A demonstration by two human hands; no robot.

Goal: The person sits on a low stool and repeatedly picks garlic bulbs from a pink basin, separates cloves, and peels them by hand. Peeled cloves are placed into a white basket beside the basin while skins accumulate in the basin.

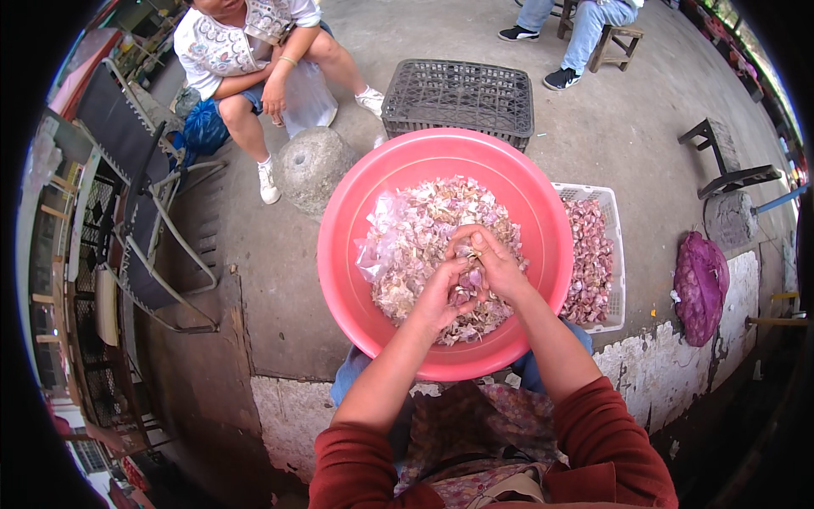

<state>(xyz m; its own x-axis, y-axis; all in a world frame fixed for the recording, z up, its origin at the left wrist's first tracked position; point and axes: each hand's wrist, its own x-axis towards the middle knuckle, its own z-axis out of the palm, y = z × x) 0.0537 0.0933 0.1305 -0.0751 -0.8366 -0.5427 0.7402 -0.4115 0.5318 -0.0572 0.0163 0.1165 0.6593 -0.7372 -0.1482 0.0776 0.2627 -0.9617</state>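
Both my hands meet over a large pink plastic basin (356, 191) that is piled with garlic skins (407, 273). My left hand (445, 289) is cupped palm up around several purple garlic cloves (469, 280). Above them my right hand (499, 264) grips part of a garlic bulb, its thumb lying across the top. Fingers hide some of the cloves. A clear plastic bag (381, 235) rests on the skins at the basin's left side. Right of the basin, a white plastic crate (615, 254) holds loose garlic cloves (584, 254).
An upturned black plastic crate (458, 95) stands beyond the basin, beside a round stone block (315, 162). Ahead left sits a person (254, 70); another person's legs (588, 35) show at back right. A folding chair (152, 191) is left, a purple mesh sack (699, 289) right.
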